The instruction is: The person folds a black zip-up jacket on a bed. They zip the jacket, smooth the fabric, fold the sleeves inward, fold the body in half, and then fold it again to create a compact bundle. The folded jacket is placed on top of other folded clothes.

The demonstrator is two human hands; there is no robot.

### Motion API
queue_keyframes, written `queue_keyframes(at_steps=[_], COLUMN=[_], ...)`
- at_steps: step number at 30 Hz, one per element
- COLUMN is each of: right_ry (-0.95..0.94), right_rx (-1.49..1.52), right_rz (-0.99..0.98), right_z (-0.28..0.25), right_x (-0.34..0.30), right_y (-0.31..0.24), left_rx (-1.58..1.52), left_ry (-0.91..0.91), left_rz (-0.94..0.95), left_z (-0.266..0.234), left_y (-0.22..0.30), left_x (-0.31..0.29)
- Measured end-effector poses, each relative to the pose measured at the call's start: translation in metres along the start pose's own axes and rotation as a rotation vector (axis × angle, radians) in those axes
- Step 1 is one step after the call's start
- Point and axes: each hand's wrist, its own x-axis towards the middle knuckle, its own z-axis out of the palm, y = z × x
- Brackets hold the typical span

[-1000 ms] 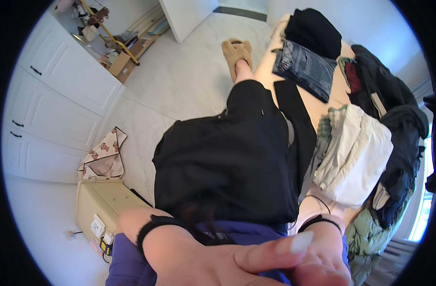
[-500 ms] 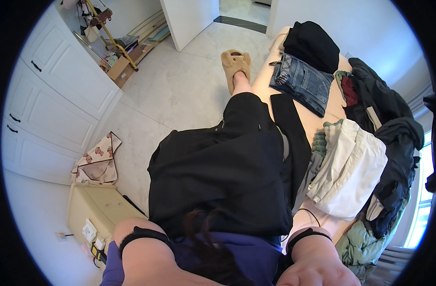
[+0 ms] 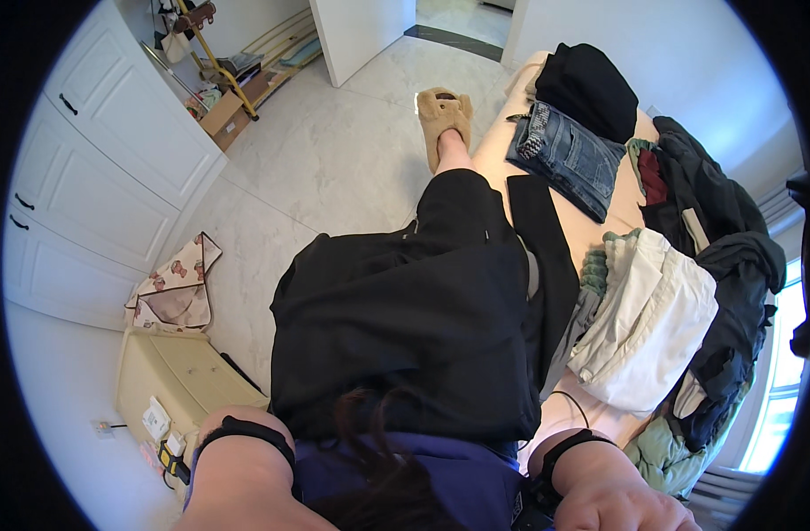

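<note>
Head view shows a black garment [image 3: 405, 327] spread unfolded over the person's lap. Jeans [image 3: 571, 159] and a white garment [image 3: 655, 332] lie already folded on the bed [image 3: 591, 232], but dark clothes [image 3: 732, 292] lie in a loose heap. Right hand [image 3: 626, 511] has bent knuckles; whether its fingers pinch anything, one cannot tell. Left hand is out of view, its fingers unknown.

Across my lap lies a black garment [image 3: 405, 327], plain and matte, spread wide with its near edge close against my body; a few soft creases run over it and its left edge falls in a loose curve. Beside it, to my right, a long flat black strip of cloth [image 3: 545, 234] stretches away along the bed [image 3: 578, 228]; whether they join, I cannot tell
</note>
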Motion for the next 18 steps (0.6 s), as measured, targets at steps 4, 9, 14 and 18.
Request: queue_keyframes(at_steps=[4,9,14,18], right_ry=[0.013,0.047,-0.024,0.06], right_rx=[-0.015,-0.017,0.009,-0.057], right_rz=[-0.011,-0.021,0.01,0.055], right_z=[0.006,0.014,0.011,0.023], right_x=[0.0,0.0,-0.003,0.005], right_y=[-0.003,-0.005,-0.013,-0.021], left_rx=[0.004,0.005,0.006,0.016], left_ry=[0.002,0.008,0.013,0.014], left_rz=[0.009,0.025,0.036,0.045], left_z=[-0.001,0.001,0.003,0.004], left_y=[0.007,0.013,0.017,0.019], left_x=[-0.001,-0.002,-0.004,-0.005])
